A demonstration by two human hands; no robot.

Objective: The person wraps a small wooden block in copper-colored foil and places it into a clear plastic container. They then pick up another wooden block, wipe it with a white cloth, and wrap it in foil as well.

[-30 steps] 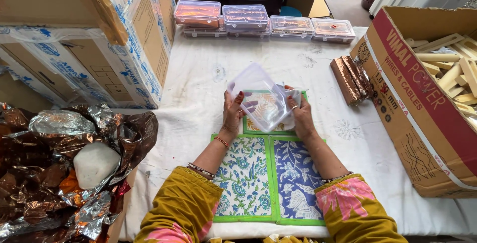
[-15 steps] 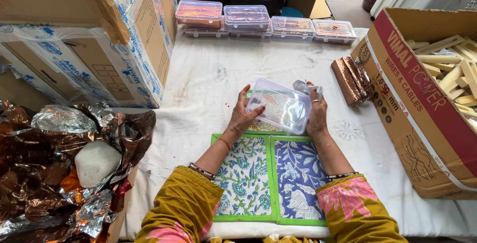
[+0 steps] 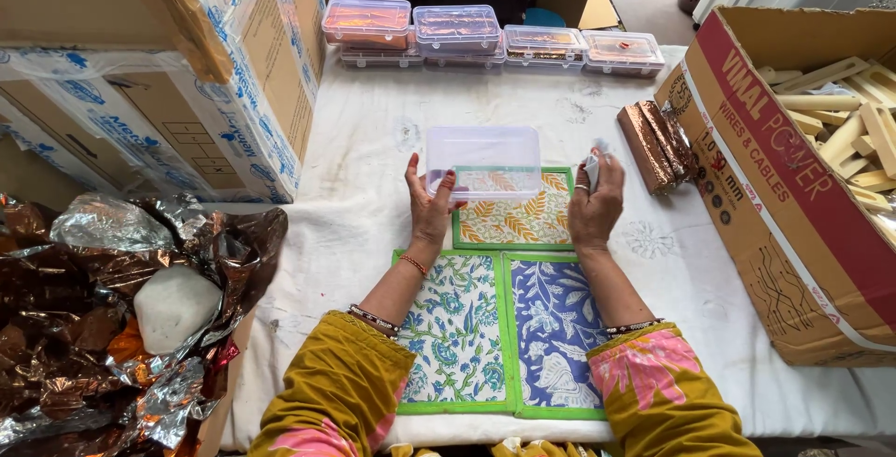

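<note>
— Starting at the far left, what lies there?

— Crumpled foil wrap [image 3: 103,326] in brown and silver, heaped beside stacked cardboard cartons [image 3: 177,93] with blue print. Then comes the bench [image 3: 327,233], covered in a white cloth.

— And the person's hands?

— The left hand [image 3: 427,207] grips the left end of a clear plastic box [image 3: 483,160], thumb on the near side, fingers curled around the edge. The box is lifted just above a green-edged mat with orange leaves [image 3: 513,222], tilted towards the person. The right hand [image 3: 595,203] is apart from the box; it pinches something small and pale, too blurred to name.

— How would that box handle?

— It looks light and fairly stiff, thin-walled and smooth, so probably slippery and liable to flex or crack if squeezed hard. Holding it by the short ends or the rim seems safest.

— What is nearer the person?

— Two more mats side by side, a blue-green floral one [image 3: 457,326] and a blue leaf-print one [image 3: 555,326], both touching the orange mat's lower edge.

— Further right?

— Lidded plastic boxes [image 3: 485,32] in a row along the far edge, brown foil-wrapped bars [image 3: 653,140], then an open carton [image 3: 793,214] holding pale wooden pieces [image 3: 840,112]. The room is crowded with cartons on both sides.
</note>
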